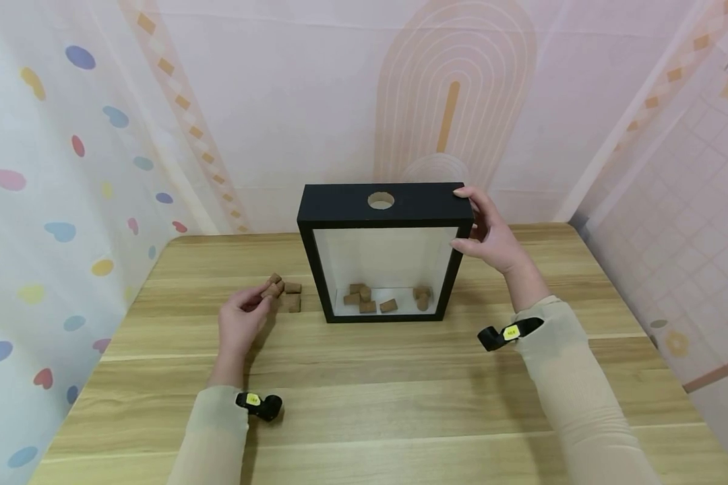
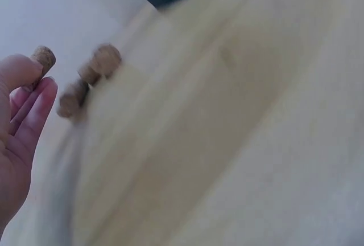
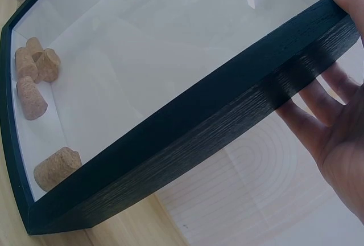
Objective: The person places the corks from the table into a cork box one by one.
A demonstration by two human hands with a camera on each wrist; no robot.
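A black box frame with a clear front stands upright on the wooden table. It has a round hole in its top, and several corks lie inside on its floor. My right hand holds the frame's upper right corner, thumb in front and fingers behind. The right wrist view shows the frame's edge, that hand and the corks inside. Left of the frame, my left hand pinches one cork. The blurred left wrist view shows that hand with the cork.
A few loose corks lie on the table just left of the frame, also seen as loose corks in the left wrist view. Patterned curtain walls close in the table at the back and on both sides.
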